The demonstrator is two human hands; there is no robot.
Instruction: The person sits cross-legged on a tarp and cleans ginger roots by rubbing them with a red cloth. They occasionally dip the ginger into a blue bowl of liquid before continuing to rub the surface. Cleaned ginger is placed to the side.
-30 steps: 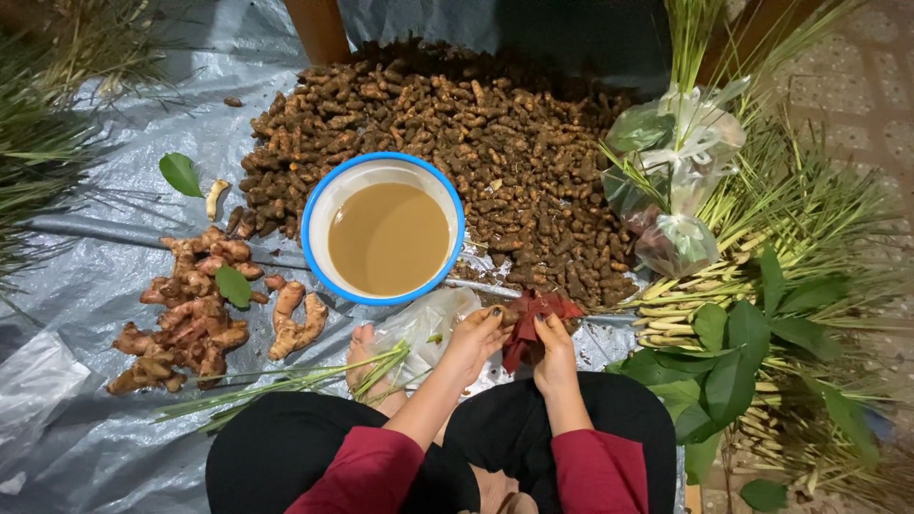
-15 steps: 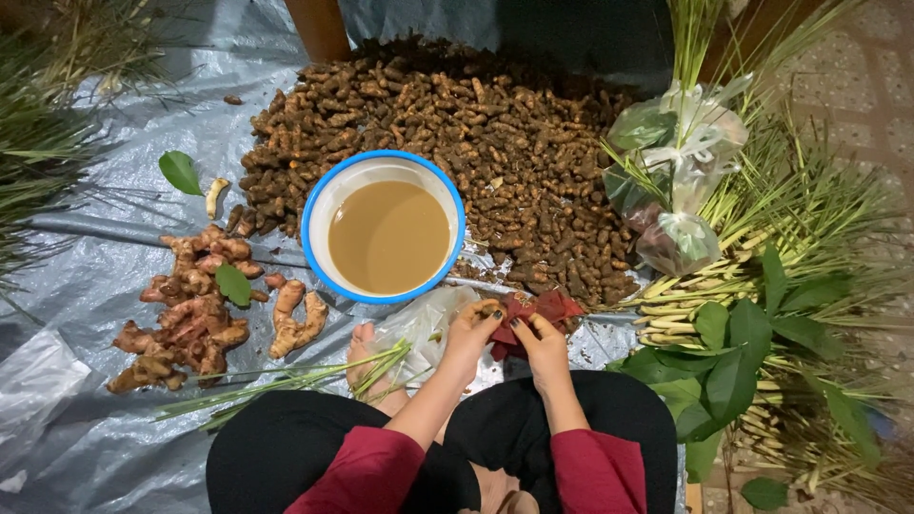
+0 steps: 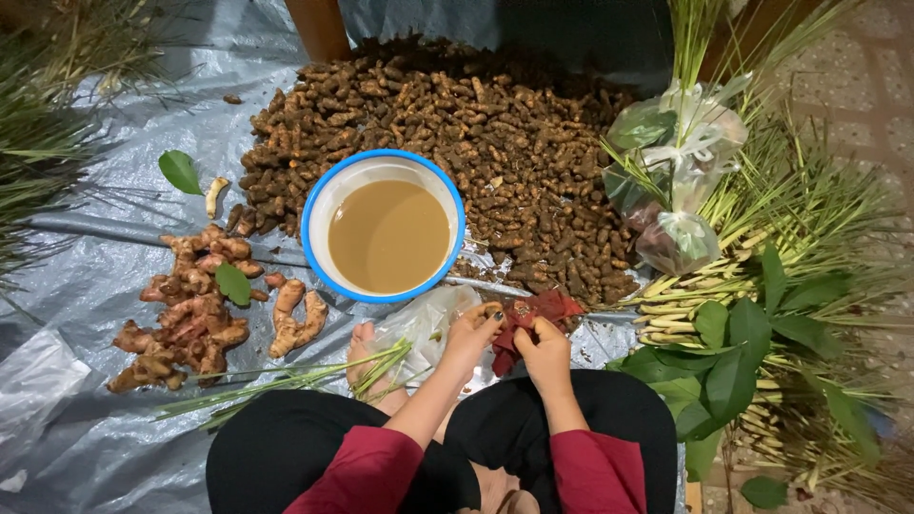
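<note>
Both hands are pinched shut on one dark red leaf (image 3: 533,319), left hand (image 3: 473,331) and right hand (image 3: 545,354) side by side, just in front of the knees. The leaf's long axis runs roughly left-right. One blue-rimmed bowl (image 3: 319,202) of brown liquid sits just beyond, plus one big root pile (image 3: 495,124).

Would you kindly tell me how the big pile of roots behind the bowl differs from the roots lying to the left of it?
The big root pile is dark brown, with small finger-like pieces heaped thickly. The left-hand roots are paler, pinkish-tan, larger, knobbly and branched, and spread loosely in a few clumps. Both lie on the grey plastic sheet.
</note>
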